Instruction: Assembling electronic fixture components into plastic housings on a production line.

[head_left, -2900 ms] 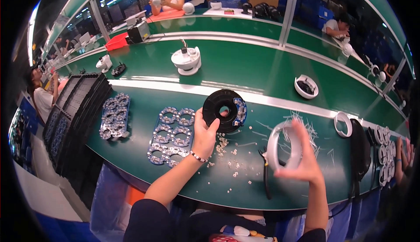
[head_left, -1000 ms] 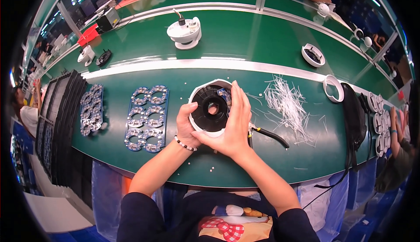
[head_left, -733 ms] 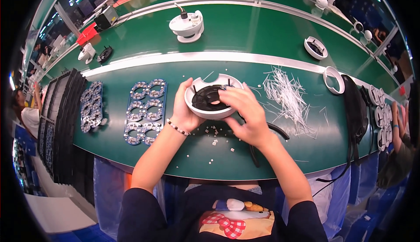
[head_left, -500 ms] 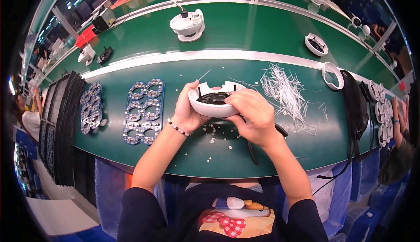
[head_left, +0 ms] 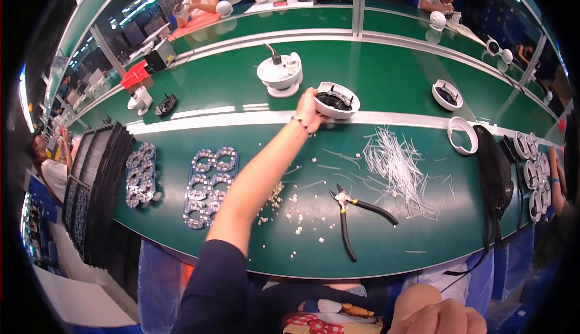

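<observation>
My left hand [head_left: 310, 112] grips a white round housing [head_left: 352, 101] with a black insert by its left rim. My left arm is stretched out, and the housing is over the white rail at the far side of my bench. My right hand [head_left: 444, 320] is low at the bottom edge, close to my body. Its fingers look curled, and what they may hold is hidden. On the bench lie black-handled side cutters [head_left: 343, 197] with spread handles. Small white bits [head_left: 299, 217] are scattered left of them, and a heap of white strips [head_left: 396, 171] lies to the right.
Blue circuit-board panels [head_left: 202, 183] and a stack of black trays [head_left: 99, 189] stand at left. Beyond the rail, a green belt carries a white camera-like unit [head_left: 281, 75] and another housing [head_left: 447, 95]. A white ring [head_left: 462, 136] and black bag [head_left: 492, 171] are at right.
My left hand has carried the housing forward and right to the rail. The right hand has let go and drawn back toward my body. The side cutters now show fully.
</observation>
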### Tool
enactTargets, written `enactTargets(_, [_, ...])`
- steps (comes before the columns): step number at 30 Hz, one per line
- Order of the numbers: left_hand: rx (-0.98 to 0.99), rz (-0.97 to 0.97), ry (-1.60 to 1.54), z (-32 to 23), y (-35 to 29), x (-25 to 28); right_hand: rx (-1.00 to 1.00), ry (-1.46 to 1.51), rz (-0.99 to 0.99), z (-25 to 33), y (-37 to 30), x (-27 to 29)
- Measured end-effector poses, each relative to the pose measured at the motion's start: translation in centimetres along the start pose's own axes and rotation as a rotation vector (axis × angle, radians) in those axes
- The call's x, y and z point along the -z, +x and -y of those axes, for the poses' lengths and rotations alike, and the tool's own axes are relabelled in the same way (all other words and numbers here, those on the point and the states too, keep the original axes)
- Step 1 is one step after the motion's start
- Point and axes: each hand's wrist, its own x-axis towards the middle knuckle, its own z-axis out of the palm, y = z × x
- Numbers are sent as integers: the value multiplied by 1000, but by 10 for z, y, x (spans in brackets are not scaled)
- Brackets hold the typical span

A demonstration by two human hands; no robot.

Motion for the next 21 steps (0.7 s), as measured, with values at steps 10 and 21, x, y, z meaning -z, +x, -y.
enactTargets(10, [-126, -97, -92, 17, 78, -18, 47, 93, -183, 7, -3, -2])
enactTargets(21, [-749, -80, 943, -25, -37, 1, -68, 305, -259, -25, 24, -14])
